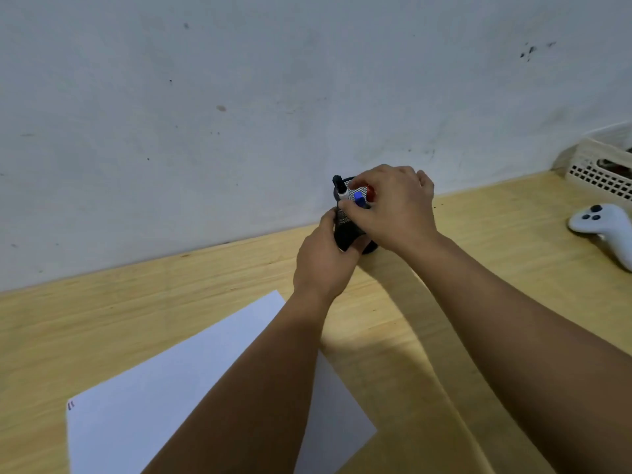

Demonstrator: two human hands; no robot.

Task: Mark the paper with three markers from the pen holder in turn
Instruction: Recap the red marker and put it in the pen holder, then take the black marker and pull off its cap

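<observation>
Left fingers [330, 220] grasp pen holder [345, 236]; right fingers [352, 213] among markers [359, 198], grip unclear; holder mostly hidden.

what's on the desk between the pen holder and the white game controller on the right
In the head view, only bare wooden desk lies between the pen holder and the controller; the right hand reaches over the holder's side.

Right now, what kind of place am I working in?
Probably a home or office desk set against a wall. A light wooden tabletop carries a sheet of white paper and a black mesh pen holder with markers. A white game controller and a white plastic basket sit nearby.
</observation>
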